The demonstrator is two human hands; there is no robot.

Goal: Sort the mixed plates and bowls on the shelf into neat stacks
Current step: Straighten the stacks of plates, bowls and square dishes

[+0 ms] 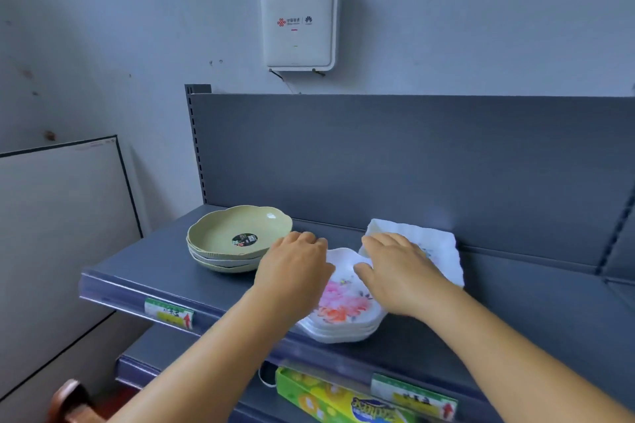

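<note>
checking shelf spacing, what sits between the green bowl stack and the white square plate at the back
In the head view, the left hand and the flowered plate stack's far rim lie between them.

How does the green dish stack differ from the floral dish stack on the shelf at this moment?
The green dish stack is plain pale green with a dark round sticker inside; the floral dish stack is white with pink and orange flowers. The green stack sits at the shelf's left end, untouched; the floral stack sits at the front edge, with the left hand and right hand over it. Both hold scalloped-rimmed dishes nested upright.
</note>
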